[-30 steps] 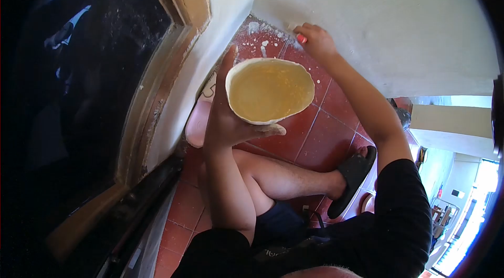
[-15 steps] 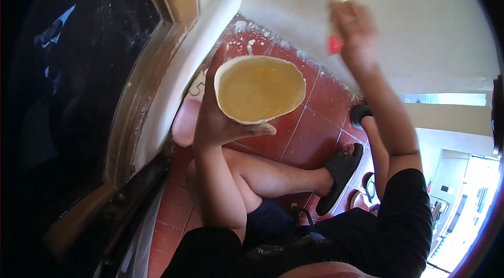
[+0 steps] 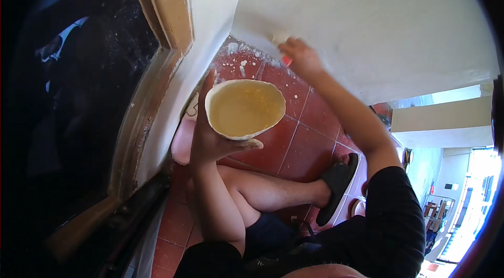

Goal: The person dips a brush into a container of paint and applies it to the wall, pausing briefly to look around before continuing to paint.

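A bowl [image 3: 244, 109] with an uneven whitish rim and yellowish liquid inside rests in my left hand [image 3: 210, 139], its fingers and thumb spread round the side. My right hand [image 3: 302, 57] is closed on a brush [image 3: 280, 38] with pale bristles and a red part on its handle. The brush is at the lower part of the pale wall [image 3: 367, 21], near the corner above the floor. Motion blurs the bristles, so their exact contact with the wall is hard to tell.
Red floor tiles [image 3: 310, 147] carry white splatters near the wall. A pink object [image 3: 182, 140] lies by the left wall. A wooden frame [image 3: 168, 5] borders a dark glossy surface at left. My bent leg and black sandal [image 3: 338, 186] are below the bowl.
My right hand has swept the brush down and to the left along the wall. The bowl in my left hand appears slightly lower and further left, and the view has shifted a little.
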{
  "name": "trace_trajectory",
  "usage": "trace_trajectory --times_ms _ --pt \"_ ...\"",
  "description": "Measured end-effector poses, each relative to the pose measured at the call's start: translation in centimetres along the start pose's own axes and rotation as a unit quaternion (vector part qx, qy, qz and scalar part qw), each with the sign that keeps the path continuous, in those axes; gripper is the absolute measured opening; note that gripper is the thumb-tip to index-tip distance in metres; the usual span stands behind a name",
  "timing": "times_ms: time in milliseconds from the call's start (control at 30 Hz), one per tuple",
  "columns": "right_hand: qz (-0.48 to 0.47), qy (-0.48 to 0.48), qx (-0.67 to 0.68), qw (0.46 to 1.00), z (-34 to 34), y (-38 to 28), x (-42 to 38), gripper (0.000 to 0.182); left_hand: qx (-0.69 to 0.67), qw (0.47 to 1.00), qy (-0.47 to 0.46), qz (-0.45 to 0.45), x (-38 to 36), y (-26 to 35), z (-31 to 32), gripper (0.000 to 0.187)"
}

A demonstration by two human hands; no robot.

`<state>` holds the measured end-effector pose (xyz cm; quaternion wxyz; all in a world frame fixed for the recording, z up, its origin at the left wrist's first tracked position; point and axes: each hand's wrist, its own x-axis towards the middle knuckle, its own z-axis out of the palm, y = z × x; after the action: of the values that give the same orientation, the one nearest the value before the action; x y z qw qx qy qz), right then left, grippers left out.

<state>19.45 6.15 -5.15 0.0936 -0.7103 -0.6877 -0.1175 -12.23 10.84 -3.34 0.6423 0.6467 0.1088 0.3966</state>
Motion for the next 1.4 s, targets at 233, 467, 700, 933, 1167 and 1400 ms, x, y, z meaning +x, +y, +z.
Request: trace_trajectory --times_ms 233,467,700,933,1167,1400 --pt "-0.043 0.276 -0.032 0.960 -18.3 -1.1 3.6 0.016 0.092 0.995 -0.021 0.027 0.3 0.3 0.2 0.145" --pt "-0.054 0.217 -0.160 0.962 -13.2 -1.6 1.0 0.025 0.103 0.993 -0.042 0.036 0.7 0.4 0.2 0.147" --pt "-0.058 -0.055 -0.057 0.995 4.2 -3.0 -2.8 0.036 0.044 0.999 -0.016 0.009 0.2 0.1 0.5 0.147" --pt "-0.011 0.166 -0.015 0.986 -8.5 0.3 1.4 0.020 -0.032 0.999 0.018 -0.020 -0.2 0.2 0.4 0.147" --pt "-0.053 0.340 -0.153 0.926 -21.1 -1.8 2.6 0.021 -0.008 1.000 -0.028 -0.002 0.4 0.5 1.6 0.147" --pt "-0.068 0.135 -0.141 0.978 -5.7 -2.0 -1.9 0.032 -0.054 0.999 -0.002 0.004 0.0 0.6 1.5 0.145"
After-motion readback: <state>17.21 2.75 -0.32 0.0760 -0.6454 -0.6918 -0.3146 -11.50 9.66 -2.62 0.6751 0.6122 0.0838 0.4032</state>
